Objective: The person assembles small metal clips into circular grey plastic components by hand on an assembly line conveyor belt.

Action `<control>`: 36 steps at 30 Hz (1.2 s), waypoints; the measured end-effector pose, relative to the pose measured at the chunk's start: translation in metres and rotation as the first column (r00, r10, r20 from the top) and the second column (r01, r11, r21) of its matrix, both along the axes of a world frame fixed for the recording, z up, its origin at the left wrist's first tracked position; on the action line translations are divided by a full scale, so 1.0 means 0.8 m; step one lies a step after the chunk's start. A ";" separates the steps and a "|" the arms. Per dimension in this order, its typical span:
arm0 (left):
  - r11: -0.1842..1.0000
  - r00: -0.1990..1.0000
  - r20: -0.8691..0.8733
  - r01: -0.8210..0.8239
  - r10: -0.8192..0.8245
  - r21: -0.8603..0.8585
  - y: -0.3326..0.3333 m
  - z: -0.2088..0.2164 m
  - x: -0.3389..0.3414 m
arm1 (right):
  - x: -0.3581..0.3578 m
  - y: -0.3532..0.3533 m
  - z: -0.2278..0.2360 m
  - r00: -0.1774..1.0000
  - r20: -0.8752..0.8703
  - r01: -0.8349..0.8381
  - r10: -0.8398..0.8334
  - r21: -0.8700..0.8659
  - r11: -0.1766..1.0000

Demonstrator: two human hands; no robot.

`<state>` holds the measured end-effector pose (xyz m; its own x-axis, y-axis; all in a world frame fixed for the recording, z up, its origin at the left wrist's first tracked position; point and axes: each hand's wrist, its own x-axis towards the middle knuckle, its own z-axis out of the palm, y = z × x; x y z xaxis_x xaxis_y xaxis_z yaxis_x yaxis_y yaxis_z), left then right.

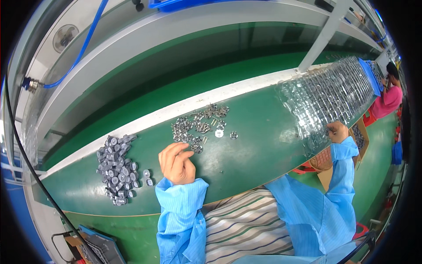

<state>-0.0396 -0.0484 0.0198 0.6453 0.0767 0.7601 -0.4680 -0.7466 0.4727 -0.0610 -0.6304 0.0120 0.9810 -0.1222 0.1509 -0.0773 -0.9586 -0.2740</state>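
Note:
My left hand is above the green worktable, its fingers loosely bent and apart, with nothing visible in them. Its fingertips are beside a small round metal part at the near edge of a heap of metal parts. Far to the right, my right hand is closed at the near edge of the clear plastic trays. Its fingertips are pinched over a small dark thing too small to make out. A white disc and another round metal part lie right of the heap.
Left of my left hand lies a pile of grey round caps. A blue bin stands behind the trays, near a person in a pink top. Below the table's right edge is a cardboard box. A metal post rises at the back.

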 end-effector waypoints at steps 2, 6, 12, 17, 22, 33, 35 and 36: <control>1.000 1.000 0.000 -0.006 0.006 -0.007 0.003 0.001 -0.001 | 0.007 0.013 0.020 0.998 0.052 -0.043 0.046 -0.064 0.997; 1.000 1.000 0.027 -0.005 0.005 -0.011 0.003 0.001 0.002 | 0.025 0.138 0.076 0.944 0.265 -0.215 0.197 0.039 0.976; 0.997 0.998 0.045 -0.042 0.046 -0.071 0.009 -0.009 0.008 | 0.080 0.351 0.041 0.736 0.269 -0.672 0.621 0.188 0.716; 0.991 0.994 0.035 -0.104 0.107 -0.079 0.017 -0.011 0.000 | 0.098 0.434 0.043 0.406 0.366 -0.905 0.837 0.037 0.423; 0.973 0.981 0.021 -0.187 0.192 -0.138 0.028 -0.025 -0.014 | 0.094 0.467 -0.010 0.118 0.385 -0.919 0.915 -0.306 0.248; 0.964 0.972 -0.083 -0.230 0.221 -0.134 0.050 -0.026 -0.065 | 0.097 0.446 -0.014 0.138 0.391 -0.955 0.910 -0.191 0.227; 0.950 0.952 -0.127 -0.293 0.279 -0.110 0.057 -0.022 -0.096 | 0.116 0.438 -0.003 0.242 0.424 -0.947 0.873 -0.094 0.308; 0.938 0.934 -0.158 -0.337 0.321 -0.087 0.063 -0.019 -0.111 | 0.133 0.437 0.000 0.332 0.473 -0.921 0.816 -0.025 0.389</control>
